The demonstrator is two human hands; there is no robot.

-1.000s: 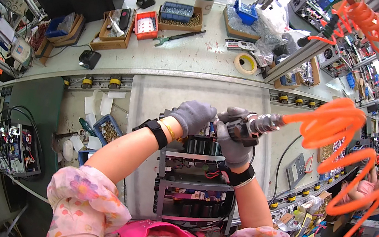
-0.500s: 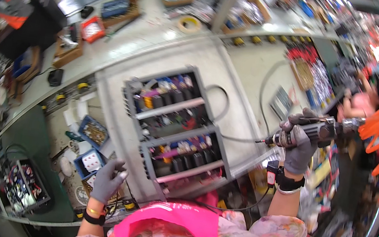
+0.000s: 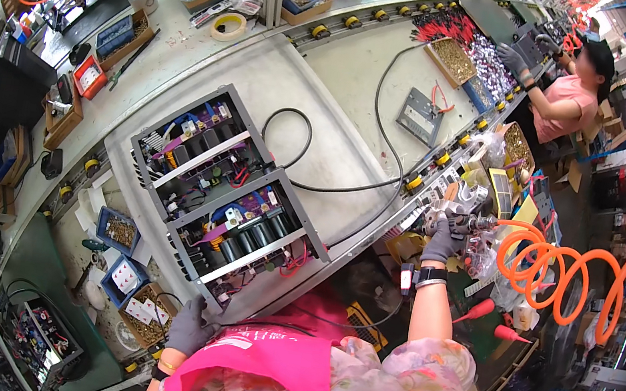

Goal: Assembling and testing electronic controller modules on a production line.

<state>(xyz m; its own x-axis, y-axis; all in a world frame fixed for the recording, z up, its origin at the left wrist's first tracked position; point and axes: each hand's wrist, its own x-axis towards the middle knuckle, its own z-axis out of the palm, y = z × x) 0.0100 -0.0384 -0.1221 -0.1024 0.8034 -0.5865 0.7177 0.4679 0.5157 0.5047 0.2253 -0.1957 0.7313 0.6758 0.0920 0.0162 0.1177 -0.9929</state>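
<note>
My right hand (image 3: 442, 241), in a grey glove, is closed around an air screwdriver (image 3: 481, 221) over the clutter at the bench's right edge. An orange coiled hose (image 3: 542, 258) runs from the tool to the right. My left hand (image 3: 192, 328), also gloved, is by the near corner of an open metal chassis (image 3: 245, 246); its fingers look loosely extended and hold nothing I can see. A second open chassis (image 3: 203, 148) stands against the first on its far side. Both contain circuit boards, black cylindrical parts and coloured wires.
A grey board (image 3: 330, 137) lies under both chassis, with a black cable (image 3: 346, 191) across it. Parts bins (image 3: 117, 230) stand left, and a tape roll (image 3: 228, 27) lies behind. A metal plate (image 3: 420, 117) lies at far right. Another person (image 3: 570, 100) works beyond.
My right hand has brought the screwdriver left and slightly down to the bench edge. My left hand has moved down and right to the chassis corner. The whole view has turned and shifted.
</note>
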